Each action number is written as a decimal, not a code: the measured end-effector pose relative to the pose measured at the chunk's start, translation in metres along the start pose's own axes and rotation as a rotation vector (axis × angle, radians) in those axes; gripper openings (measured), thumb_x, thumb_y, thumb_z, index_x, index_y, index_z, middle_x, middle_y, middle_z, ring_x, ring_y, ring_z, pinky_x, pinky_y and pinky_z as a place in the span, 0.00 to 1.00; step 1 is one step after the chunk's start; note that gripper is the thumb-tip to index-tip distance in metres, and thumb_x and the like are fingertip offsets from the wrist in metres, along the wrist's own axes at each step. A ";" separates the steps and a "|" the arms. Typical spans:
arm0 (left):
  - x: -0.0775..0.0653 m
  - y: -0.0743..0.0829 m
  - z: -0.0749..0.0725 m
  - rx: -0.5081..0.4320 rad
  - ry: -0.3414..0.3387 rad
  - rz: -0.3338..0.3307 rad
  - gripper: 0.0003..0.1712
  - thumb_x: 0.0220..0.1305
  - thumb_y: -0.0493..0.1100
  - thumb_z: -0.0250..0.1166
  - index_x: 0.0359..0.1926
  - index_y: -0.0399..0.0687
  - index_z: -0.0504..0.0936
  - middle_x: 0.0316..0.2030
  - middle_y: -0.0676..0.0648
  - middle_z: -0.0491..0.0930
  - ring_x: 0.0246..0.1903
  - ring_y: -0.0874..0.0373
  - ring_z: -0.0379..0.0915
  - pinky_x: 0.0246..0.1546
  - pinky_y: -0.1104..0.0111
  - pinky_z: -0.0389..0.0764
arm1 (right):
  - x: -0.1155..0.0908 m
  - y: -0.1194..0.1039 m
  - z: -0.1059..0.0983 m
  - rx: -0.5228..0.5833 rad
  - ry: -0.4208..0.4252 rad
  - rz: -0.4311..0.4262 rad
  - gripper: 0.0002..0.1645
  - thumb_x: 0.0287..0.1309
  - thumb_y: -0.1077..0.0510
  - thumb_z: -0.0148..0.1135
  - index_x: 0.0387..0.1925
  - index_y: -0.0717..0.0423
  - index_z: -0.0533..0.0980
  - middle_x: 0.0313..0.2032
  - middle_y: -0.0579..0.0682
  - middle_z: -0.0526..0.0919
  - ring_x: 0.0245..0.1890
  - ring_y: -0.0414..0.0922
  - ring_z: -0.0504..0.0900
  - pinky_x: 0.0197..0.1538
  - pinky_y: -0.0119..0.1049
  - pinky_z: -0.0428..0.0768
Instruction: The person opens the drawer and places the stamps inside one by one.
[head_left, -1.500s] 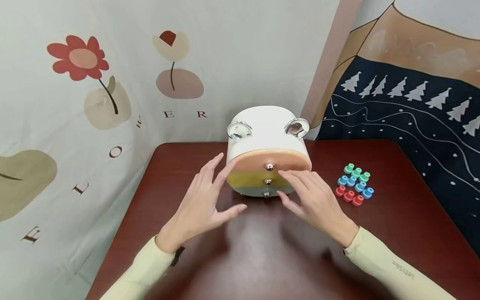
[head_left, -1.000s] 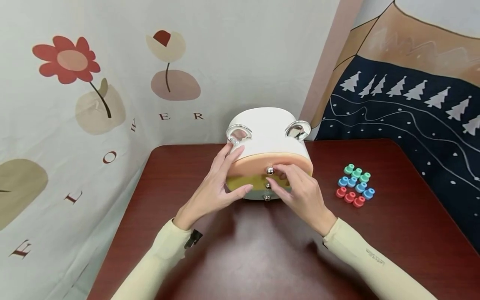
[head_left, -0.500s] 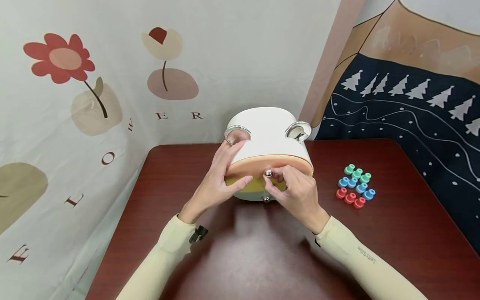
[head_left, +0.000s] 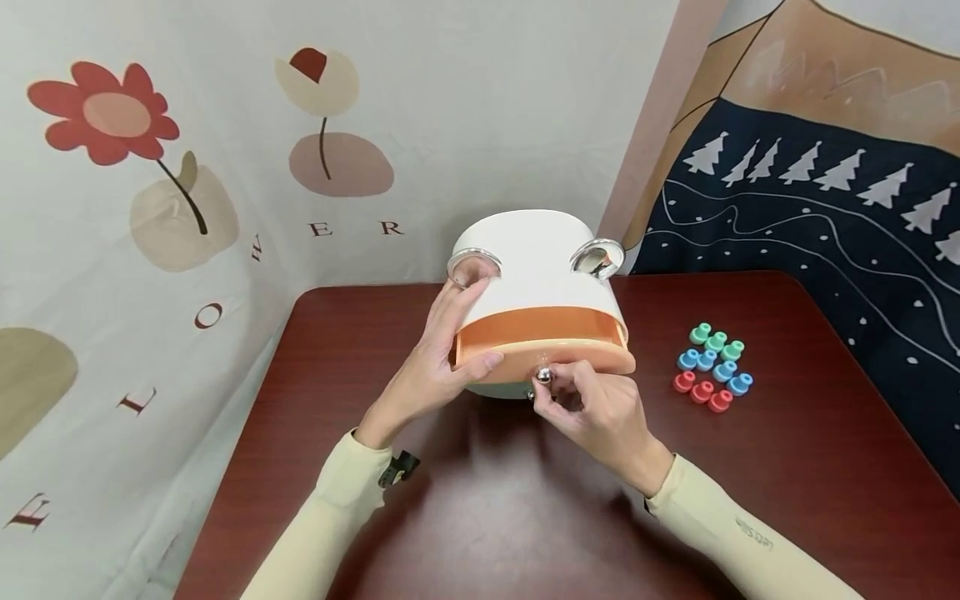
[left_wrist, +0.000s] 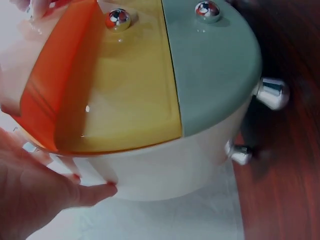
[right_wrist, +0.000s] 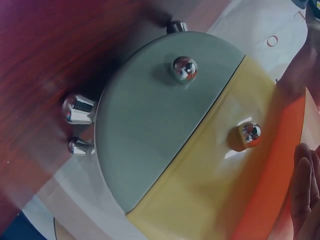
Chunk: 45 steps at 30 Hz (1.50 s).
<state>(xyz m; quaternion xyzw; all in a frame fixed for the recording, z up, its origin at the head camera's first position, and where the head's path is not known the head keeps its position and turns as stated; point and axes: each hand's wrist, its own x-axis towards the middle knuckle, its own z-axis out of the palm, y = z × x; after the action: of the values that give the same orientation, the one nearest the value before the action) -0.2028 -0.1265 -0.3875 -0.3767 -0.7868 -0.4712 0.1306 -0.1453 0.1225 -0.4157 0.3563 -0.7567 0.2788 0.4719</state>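
Observation:
A white mini drawer cabinet (head_left: 534, 250) with two shiny silver ear shapes stands at the back of the table. Its top orange drawer (head_left: 585, 354) is pulled partly out. With thumb and index finger my right hand (head_left: 603, 408) pinches that drawer's silver knob (head_left: 543, 376). My left hand (head_left: 427, 371) rests against the cabinet's left side, fingers extended up by the ear and thumb at the drawer front. Below, the yellow drawer (left_wrist: 135, 95) and the grey-green drawer (left_wrist: 215, 70) are flush in the left wrist view.
To the right on the dark red table (head_left: 480, 517) are small stepped pegs in rows: green pegs (head_left: 716, 342), blue pegs (head_left: 725, 372) and red pegs (head_left: 702, 392). Short silver feet (right_wrist: 80, 109) support the cabinet. A printed cloth (head_left: 487, 108) hangs close behind the table.
Both hands have come to the cabinet, the left onto its side and the right onto the top knob. The orange drawer has slid out toward me.

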 end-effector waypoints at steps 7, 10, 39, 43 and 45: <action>-0.001 0.008 -0.008 0.057 -0.046 -0.023 0.63 0.69 0.82 0.58 0.87 0.45 0.56 0.84 0.45 0.54 0.85 0.46 0.34 0.78 0.38 0.45 | 0.000 -0.004 -0.002 0.000 0.038 -0.055 0.12 0.71 0.55 0.67 0.36 0.61 0.80 0.25 0.43 0.87 0.15 0.35 0.81 0.17 0.30 0.76; -0.001 0.009 -0.012 0.078 -0.067 -0.023 0.66 0.67 0.84 0.57 0.87 0.42 0.55 0.84 0.43 0.53 0.85 0.43 0.32 0.78 0.37 0.43 | -0.001 -0.007 -0.004 -0.001 0.051 -0.078 0.12 0.70 0.56 0.67 0.35 0.62 0.80 0.23 0.44 0.86 0.14 0.34 0.79 0.17 0.30 0.74; 0.003 0.022 -0.022 0.111 -0.298 -0.173 0.72 0.60 0.92 0.51 0.90 0.58 0.39 0.88 0.57 0.36 0.85 0.52 0.23 0.81 0.44 0.35 | -0.049 0.002 -0.071 0.055 0.168 0.037 0.22 0.74 0.52 0.65 0.31 0.68 0.86 0.19 0.46 0.77 0.13 0.37 0.68 0.16 0.26 0.62; 0.002 0.022 -0.023 0.106 -0.285 -0.153 0.72 0.61 0.91 0.52 0.90 0.57 0.40 0.88 0.57 0.38 0.85 0.52 0.23 0.81 0.44 0.34 | -0.059 0.011 -0.079 0.024 0.115 0.099 0.24 0.75 0.50 0.63 0.31 0.67 0.86 0.19 0.46 0.77 0.14 0.37 0.68 0.17 0.27 0.63; 0.002 0.022 -0.024 0.103 -0.282 -0.142 0.71 0.62 0.90 0.52 0.90 0.56 0.40 0.88 0.57 0.38 0.85 0.52 0.23 0.81 0.43 0.34 | -0.063 0.015 -0.082 0.006 0.103 0.124 0.25 0.75 0.49 0.63 0.31 0.67 0.85 0.20 0.47 0.78 0.15 0.38 0.68 0.17 0.27 0.63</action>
<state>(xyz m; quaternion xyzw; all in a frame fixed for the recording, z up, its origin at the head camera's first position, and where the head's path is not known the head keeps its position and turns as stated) -0.1918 -0.1392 -0.3594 -0.3753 -0.8451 -0.3808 0.0045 -0.0967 0.2106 -0.4416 0.2952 -0.7511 0.3279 0.4911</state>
